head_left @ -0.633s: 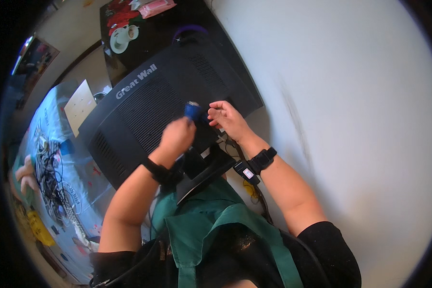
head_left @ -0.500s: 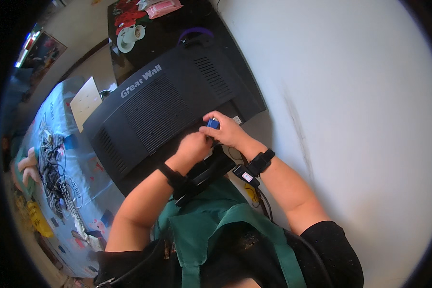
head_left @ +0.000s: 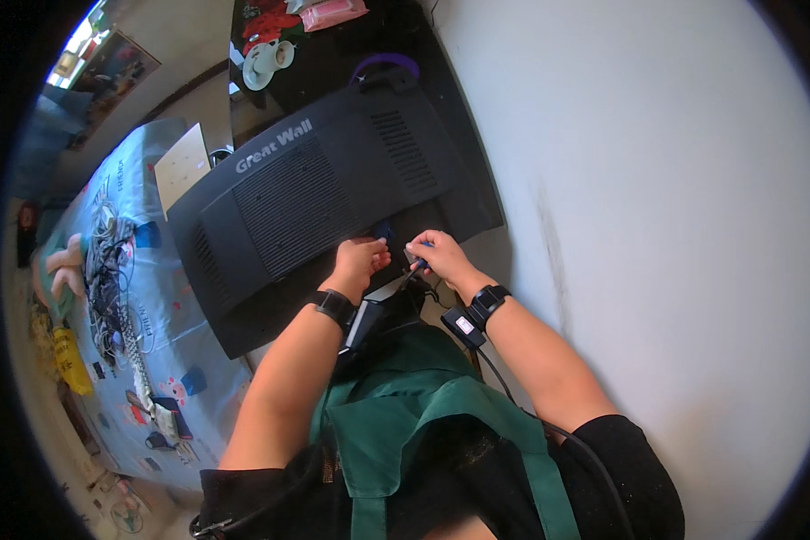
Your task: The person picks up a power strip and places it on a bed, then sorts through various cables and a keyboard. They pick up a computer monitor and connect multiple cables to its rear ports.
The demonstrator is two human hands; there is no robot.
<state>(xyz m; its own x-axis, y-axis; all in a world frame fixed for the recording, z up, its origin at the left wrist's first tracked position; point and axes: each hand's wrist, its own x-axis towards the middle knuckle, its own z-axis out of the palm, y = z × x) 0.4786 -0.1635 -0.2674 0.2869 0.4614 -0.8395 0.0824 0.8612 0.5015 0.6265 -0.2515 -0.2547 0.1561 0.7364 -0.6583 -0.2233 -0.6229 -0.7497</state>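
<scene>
A black monitor (head_left: 288,211) lies with its vented back up on a dark table. At its near edge my left hand (head_left: 360,263) is closed, fingertips together beside a small dark blue part (head_left: 384,231); what they grip, if anything, is hidden. A short way to the right, my right hand (head_left: 445,259) pinches a blue video cable plug (head_left: 423,256) whose metal end shows by the fingertips. The plug's dark cable drops toward my lap. The two hands are apart.
A white wall (head_left: 648,225) rises close on the right. On the left, a bed with a blue cover (head_left: 166,351) bears a heap of tangled cables (head_left: 108,270). Farther along the table (head_left: 333,54) are a white cup and saucer (head_left: 265,63) and a pink packet (head_left: 333,13).
My hands were together at the blue plug and have moved apart. The left hand has lifted away from it; the right keeps the plug, now lower. The view has shifted slightly.
</scene>
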